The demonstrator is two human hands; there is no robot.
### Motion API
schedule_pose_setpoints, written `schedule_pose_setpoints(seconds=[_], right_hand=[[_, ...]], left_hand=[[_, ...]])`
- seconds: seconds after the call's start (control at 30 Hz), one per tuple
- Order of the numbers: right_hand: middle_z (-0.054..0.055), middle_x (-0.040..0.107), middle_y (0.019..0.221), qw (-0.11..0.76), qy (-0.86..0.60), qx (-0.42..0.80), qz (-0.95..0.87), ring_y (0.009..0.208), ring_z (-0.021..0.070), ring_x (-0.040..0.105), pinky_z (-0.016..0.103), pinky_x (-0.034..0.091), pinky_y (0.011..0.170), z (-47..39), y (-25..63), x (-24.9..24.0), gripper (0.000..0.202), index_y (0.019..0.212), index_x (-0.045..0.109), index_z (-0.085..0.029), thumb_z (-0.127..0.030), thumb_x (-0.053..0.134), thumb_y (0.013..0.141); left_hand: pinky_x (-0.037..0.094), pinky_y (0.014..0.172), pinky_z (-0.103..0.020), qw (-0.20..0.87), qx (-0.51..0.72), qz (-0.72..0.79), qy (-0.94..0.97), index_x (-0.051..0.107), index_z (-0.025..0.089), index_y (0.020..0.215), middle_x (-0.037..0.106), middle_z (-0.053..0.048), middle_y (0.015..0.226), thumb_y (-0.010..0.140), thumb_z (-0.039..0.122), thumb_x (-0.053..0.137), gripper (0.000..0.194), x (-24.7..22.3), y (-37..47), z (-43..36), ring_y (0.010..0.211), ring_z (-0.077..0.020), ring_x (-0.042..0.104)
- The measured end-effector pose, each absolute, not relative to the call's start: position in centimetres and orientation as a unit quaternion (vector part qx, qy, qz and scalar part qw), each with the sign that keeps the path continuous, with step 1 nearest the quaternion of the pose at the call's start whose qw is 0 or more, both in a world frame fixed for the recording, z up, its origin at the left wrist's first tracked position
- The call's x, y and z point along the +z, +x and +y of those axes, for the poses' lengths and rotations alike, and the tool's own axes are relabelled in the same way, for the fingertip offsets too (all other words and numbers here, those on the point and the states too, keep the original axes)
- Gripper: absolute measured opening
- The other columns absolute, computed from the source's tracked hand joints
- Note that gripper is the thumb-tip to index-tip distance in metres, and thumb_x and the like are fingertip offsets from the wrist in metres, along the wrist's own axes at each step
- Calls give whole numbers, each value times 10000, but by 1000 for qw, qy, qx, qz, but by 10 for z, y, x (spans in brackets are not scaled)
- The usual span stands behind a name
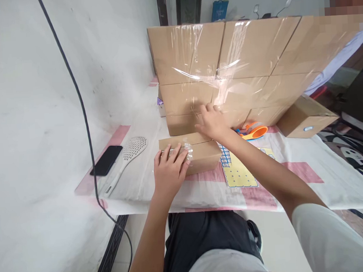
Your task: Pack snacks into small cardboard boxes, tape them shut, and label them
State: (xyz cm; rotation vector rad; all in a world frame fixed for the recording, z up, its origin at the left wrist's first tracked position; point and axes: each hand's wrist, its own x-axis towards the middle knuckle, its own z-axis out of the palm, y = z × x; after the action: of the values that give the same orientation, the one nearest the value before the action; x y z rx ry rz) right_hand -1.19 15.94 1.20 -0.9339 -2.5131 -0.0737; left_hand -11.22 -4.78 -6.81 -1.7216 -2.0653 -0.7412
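A small closed cardboard box (203,156) with clear tape over its top lies on the table in front of me. My left hand (172,165) rests on its left end, fingers spread over the top. Just beyond the box, my right hand (211,121) is raised before the wall of stacked, taped cardboard boxes (189,56). Its fingers are apart and bent a little, and nothing shows in them; I cannot tell whether they touch the wall. Right of the small box lies a yellow printed sheet (240,174), partly hidden by my right forearm.
At the left lie a white slotted skimmer (134,148) and a black phone (107,160). A dark cable (84,112) hangs across the left side. Orange-handled scissors (257,131) and another cardboard box (305,117) are at the right. A person is behind the wall, upper right.
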Motion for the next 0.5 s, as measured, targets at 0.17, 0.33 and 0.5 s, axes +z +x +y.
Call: schedule_pose_setpoints(seconds=[0.17, 0.33, 0.5], right_hand=[[168, 512, 1584, 191, -14, 23, -981, 1492, 325, 438, 534, 372, 1213, 146, 19, -11, 547, 1533, 487, -135, -437, 414, 1084], [155, 490, 1604, 145, -48, -7, -988, 1547, 351, 372, 621, 255, 1261, 115, 34, -20, 586, 1545, 505, -131, -488, 418, 1089], [148, 566, 1542, 146, -66, -5, -987, 1503, 344, 448, 601, 298, 1254, 116, 26, -21, 537, 1470, 594, -120, -458, 402, 1100]], left_hand=[[320, 1178, -546, 192, -252, -727, -610, 660, 287, 1378, 628, -21, 1496, 1050, 380, 495, 379, -70, -110, -51, 1423, -333, 527], [326, 1172, -534, 198, -247, -723, -614, 657, 277, 1381, 628, -27, 1496, 1052, 387, 491, 385, -71, -112, -50, 1413, -324, 536], [326, 1167, -532, 196, -253, -725, -610, 672, 280, 1364, 648, -43, 1472, 1047, 386, 491, 381, -71, -112, -48, 1398, -323, 554]])
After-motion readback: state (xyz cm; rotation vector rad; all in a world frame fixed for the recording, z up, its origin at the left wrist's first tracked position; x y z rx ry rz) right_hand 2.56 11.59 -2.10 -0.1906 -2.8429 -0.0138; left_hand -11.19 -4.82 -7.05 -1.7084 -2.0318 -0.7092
